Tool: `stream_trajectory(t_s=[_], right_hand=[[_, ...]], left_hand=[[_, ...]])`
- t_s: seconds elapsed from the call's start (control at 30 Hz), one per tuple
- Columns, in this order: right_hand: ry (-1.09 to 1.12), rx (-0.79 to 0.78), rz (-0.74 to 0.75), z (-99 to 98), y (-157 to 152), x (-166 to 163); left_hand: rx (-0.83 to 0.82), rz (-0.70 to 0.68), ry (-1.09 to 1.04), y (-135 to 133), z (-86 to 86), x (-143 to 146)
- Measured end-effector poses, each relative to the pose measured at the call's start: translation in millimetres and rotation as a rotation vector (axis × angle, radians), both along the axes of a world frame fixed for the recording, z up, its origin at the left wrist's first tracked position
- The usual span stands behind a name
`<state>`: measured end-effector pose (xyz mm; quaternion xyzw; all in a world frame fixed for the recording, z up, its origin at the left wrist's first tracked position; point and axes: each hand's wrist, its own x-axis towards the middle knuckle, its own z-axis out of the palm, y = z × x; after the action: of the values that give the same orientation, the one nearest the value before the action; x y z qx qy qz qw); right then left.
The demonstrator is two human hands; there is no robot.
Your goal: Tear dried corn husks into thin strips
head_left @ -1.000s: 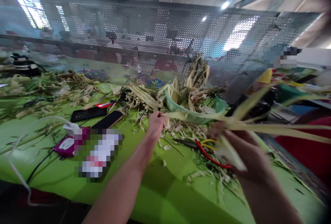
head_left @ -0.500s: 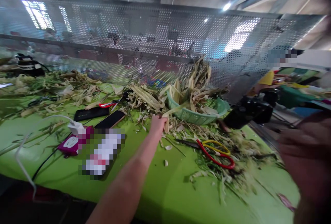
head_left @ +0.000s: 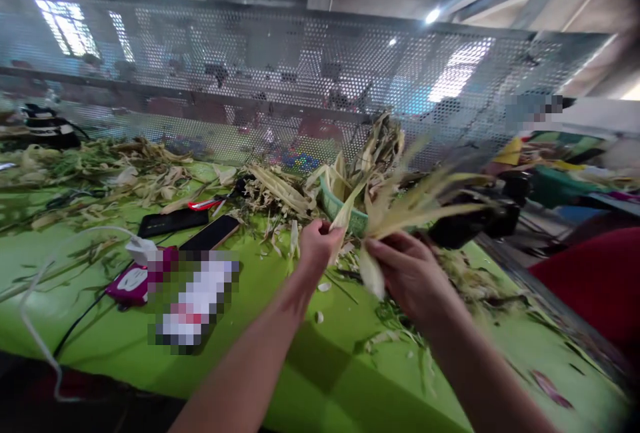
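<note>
Over the lime-green table (head_left: 310,373), my right hand (head_left: 410,273) is closed round a bundle of pale corn husk (head_left: 415,206) whose leaves fan out up and to the right, blurred by motion. My left hand (head_left: 317,243) is closed beside it, pinching one husk strip (head_left: 345,216) that runs up from the fingers. The two hands are close together, just in front of a green plastic basket (head_left: 333,203) heaped with dry husks.
Loose husks litter the table's back and right. Two dark phones (head_left: 173,221) and a pink item with a white charger cable (head_left: 130,276) lie at the left. Red-handled scissors (head_left: 203,203) sit behind them. A perforated metal screen (head_left: 250,86) rises behind. Red fabric (head_left: 590,286) is at the right.
My right hand swung out to the right, then came back to the middle with the husk bundle. My left hand stayed near the basket and drew slightly nearer, now pinching a strip.
</note>
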<state>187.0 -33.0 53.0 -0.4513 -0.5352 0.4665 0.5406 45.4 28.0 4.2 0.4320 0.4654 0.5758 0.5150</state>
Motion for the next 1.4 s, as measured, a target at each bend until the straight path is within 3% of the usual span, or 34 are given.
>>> stream_trajectory(t_s=[0.07,0.2,0.57,0.67,0.83,1.03,1.23,1.4], right_hand=[[0.021,-0.034,0.037,-17.5,16.3,-20.2],[-0.021,0.045,-0.078,-35.0,34.8,-23.4],[-0.105,0.113,-0.203,-41.1,39.8,-3.2],[-0.096,0.08,-0.173,-41.8,40.9,0.5],[-0.042,0.004,-0.093,-42.3,38.6,3.1],[0.012,-0.018,-0.044,-40.7,36.3,1.9],[-0.024,0.014,-0.02,-44.1,39.6,2.1],[-0.021,0.01,0.002,-43.1,39.2,2.6]], left_hand=[[0.018,-0.055,-0.059,-1.1,-0.2,4.1],[-0.004,-0.126,-0.082,0.5,0.0,7.1],[0.071,-0.25,0.02,-0.7,0.7,1.5],[0.11,-0.317,0.0,2.2,-2.2,1.7],[0.126,-0.278,-0.005,5.3,-6.0,1.4],[0.147,-0.28,0.18,0.8,0.5,-2.3],[0.146,-0.242,0.286,-6.9,10.7,-0.6],[0.144,-0.195,0.293,-6.7,6.6,4.4]])
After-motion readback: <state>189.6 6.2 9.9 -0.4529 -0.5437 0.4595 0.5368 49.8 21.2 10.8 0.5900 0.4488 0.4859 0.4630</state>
